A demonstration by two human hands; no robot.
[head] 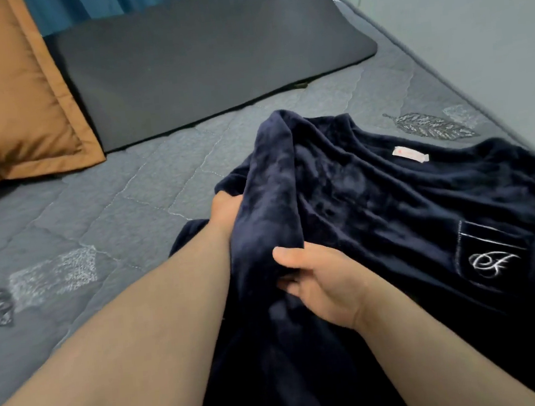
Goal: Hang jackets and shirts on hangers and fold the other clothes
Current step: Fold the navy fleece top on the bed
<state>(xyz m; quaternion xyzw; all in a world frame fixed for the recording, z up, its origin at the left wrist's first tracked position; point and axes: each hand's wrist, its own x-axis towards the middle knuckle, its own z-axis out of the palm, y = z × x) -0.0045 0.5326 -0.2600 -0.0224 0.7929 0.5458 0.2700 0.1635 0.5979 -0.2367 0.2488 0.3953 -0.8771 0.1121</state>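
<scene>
A dark navy fleece garment point(390, 211) lies spread on the bed, with a small pink label at its neck and a chest pocket bearing white embroidery at the right. My left hand point(226, 206) reaches into a raised fold of the fabric; its fingers are hidden by the cloth. My right hand point(318, 282) grips the lower part of that same fold, thumb on top and fingers curled under it.
The grey quilted bedspread point(99, 217) with leaf prints covers the bed. A brown pillow point(7, 96) sits at the far left. A black mat point(199, 63) lies across the far side. A pale wall point(472, 39) borders the bed on the right.
</scene>
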